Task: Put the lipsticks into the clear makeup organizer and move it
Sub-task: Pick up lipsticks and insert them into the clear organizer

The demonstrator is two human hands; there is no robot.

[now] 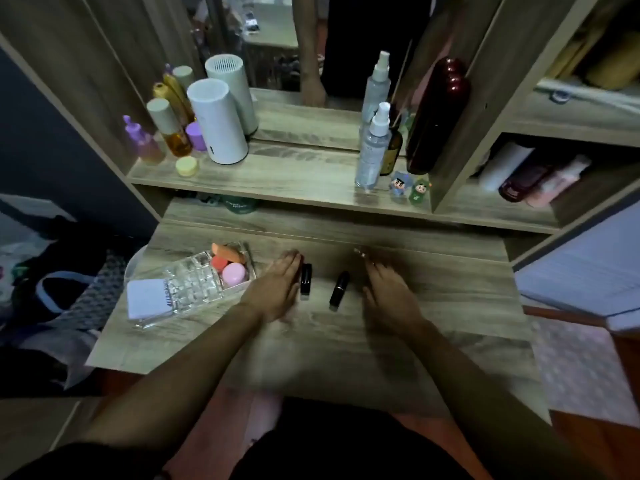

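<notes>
Black lipsticks: one (306,278) touching the flat, open left hand (277,289), another (338,287) between it and the open, empty right hand (389,292). Still unloaded; next, pinching one toward the clear organizer (194,282), left, beside sponges (227,254) and pink jar (234,274).

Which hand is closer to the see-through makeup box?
The left hand. It sits just right of the clear makeup organizer, beside one lipstick. The right hand is farther right, past the other lipstick.
</notes>
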